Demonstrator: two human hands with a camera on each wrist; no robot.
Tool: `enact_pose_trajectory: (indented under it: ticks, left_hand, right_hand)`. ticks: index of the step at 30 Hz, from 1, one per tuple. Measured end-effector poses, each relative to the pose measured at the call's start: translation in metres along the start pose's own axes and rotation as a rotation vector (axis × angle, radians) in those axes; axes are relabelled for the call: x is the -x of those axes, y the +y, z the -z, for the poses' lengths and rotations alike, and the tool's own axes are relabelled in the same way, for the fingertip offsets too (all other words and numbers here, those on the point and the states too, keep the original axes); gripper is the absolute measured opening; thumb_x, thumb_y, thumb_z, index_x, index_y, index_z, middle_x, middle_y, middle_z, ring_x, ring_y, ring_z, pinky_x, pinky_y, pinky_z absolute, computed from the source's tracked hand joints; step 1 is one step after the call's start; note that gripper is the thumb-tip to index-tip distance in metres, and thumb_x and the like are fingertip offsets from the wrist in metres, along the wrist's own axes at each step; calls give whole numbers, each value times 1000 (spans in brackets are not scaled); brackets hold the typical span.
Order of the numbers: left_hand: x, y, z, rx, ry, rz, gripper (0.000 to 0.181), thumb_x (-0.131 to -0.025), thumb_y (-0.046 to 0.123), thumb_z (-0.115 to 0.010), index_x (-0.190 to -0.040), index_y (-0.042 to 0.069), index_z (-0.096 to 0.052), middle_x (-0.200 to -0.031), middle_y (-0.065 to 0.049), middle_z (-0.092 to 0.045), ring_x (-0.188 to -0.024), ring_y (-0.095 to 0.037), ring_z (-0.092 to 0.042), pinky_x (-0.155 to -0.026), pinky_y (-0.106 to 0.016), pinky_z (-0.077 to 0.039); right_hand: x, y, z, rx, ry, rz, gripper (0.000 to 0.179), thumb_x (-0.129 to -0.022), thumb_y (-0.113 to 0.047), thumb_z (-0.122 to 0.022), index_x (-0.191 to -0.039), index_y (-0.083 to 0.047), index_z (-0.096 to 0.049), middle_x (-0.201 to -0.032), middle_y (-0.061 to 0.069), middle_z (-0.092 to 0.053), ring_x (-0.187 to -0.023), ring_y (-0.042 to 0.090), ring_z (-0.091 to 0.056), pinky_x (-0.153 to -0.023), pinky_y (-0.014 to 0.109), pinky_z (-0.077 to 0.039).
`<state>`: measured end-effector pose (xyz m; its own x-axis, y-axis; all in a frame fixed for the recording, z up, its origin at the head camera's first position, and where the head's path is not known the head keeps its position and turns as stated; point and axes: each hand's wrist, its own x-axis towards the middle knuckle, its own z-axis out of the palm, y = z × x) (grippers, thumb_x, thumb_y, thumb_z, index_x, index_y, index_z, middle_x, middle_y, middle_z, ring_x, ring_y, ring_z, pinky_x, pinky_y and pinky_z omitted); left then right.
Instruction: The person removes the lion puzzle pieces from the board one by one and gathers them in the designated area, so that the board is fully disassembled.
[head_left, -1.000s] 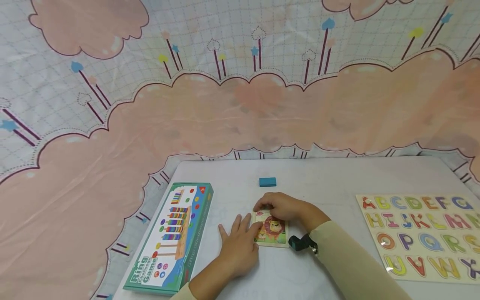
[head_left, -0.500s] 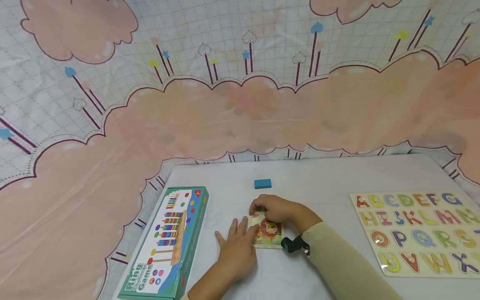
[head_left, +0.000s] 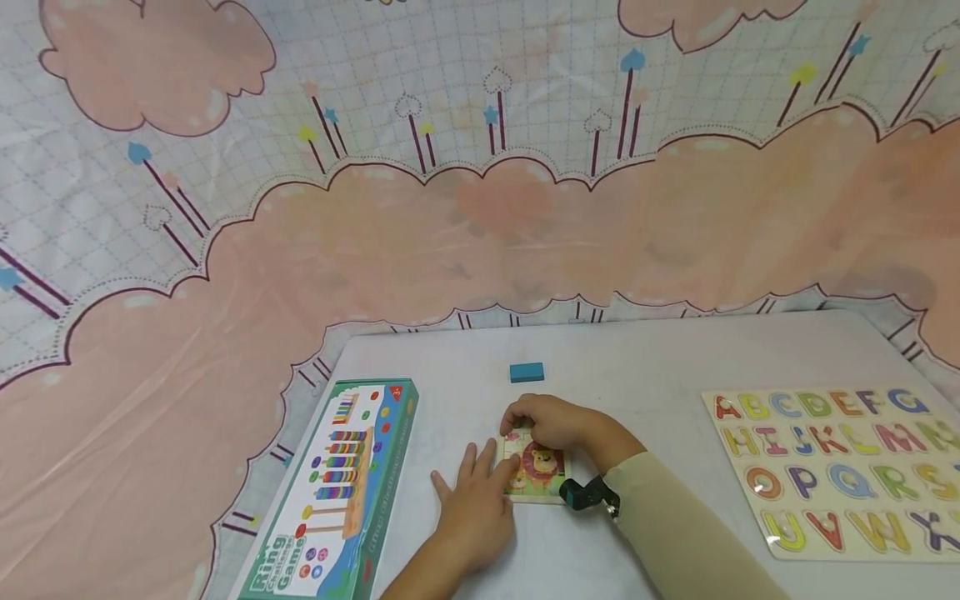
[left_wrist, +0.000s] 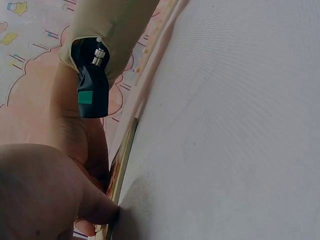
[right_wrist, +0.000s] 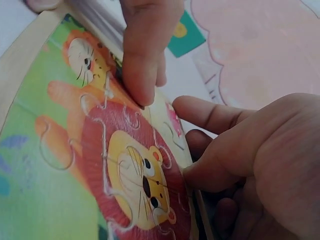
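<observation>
A small lion jigsaw puzzle (head_left: 543, 473) in a pale wooden tray lies on the table between the hands. In the head view my left hand (head_left: 476, 518) is at its left side, fingers spread, the index finger resting on the picture. The left wrist view has the left thumb (left_wrist: 95, 202) against the tray's edge. My right hand (head_left: 551, 421) reaches over the far edge with curled fingers. In the right wrist view, the right hand (right_wrist: 255, 160) holds the puzzle's edge between thumb and index finger, beside a pink-flowered corner piece (right_wrist: 172, 120). Its other fingers are partly hidden.
A blue block (head_left: 527, 372) lies beyond the puzzle. At the left is a Ring Challenge Game box (head_left: 337, 483), and at the right an alphabet puzzle board (head_left: 840, 475). A patterned cloth (head_left: 450, 242) hangs behind the white table (head_left: 637, 358).
The head view has shifted slightly, moving everything in it a little to the left. Both hands stay at the puzzle in nearly the same pose.
</observation>
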<state>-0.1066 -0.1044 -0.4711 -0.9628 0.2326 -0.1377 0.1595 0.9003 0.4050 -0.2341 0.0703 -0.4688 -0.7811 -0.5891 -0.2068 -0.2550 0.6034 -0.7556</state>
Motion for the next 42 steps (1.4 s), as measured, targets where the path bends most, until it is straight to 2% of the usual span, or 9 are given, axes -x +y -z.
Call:
enact_pose_trajectory:
  ticks: [11,17,23,32,37,42]
  left_hand:
    - [-3,-1,1,13,-1,2,55,-101,16,-64,-155,23,-59,-172,-15,-34,-161,-47,-17,-104,-93,2]
    - [-5,0,3,24,5,-8,55,-101,16,-64,-155,24,-60,-171,-15,-36,-160,-47,-19,-104,-93,1]
    - [-6,2,4,35,14,-19,54,-100,15,-66,-153,24,-61,-170,-17,-38,-160,-48,-21,-103,-94,1]
    - [-6,0,5,21,19,-48,54,-100,16,-67,-154,22,-61,-168,-19,-40,-158,-51,-22,-101,-95,-1]
    - [-3,-5,3,14,32,-56,54,-101,16,-66,-154,22,-61,-169,-19,-39,-158,-51,-22,-101,-96,-1]
    - [1,-10,-2,36,24,-51,53,-101,16,-66,-154,21,-61,-169,-19,-38,-159,-51,-20,-100,-96,1]
  right_hand:
    - [2,6,2,-37,33,24,45,-93,16,-55,-108,-21,-77,-105,-6,-67,-101,17,-59,-95,37,-54]
    - [3,11,6,-97,8,23,40,-93,12,-58,-111,-19,-77,-107,-4,-67,-102,18,-60,-90,34,-54]
    - [3,12,7,-93,4,19,38,-94,12,-65,-111,-20,-76,-109,-4,-67,-104,18,-59,-93,36,-55]
    - [3,10,6,-63,46,37,39,-91,14,-66,-108,-21,-74,-112,-6,-69,-105,18,-60,-96,39,-54]
    - [4,9,4,-76,62,69,35,-94,8,-68,-109,-23,-75,-116,-7,-69,-108,18,-59,-97,40,-52]
    - [7,8,-2,-131,36,75,23,-99,-3,-72,-110,-23,-75,-112,-6,-69,-101,19,-59,-87,36,-54]
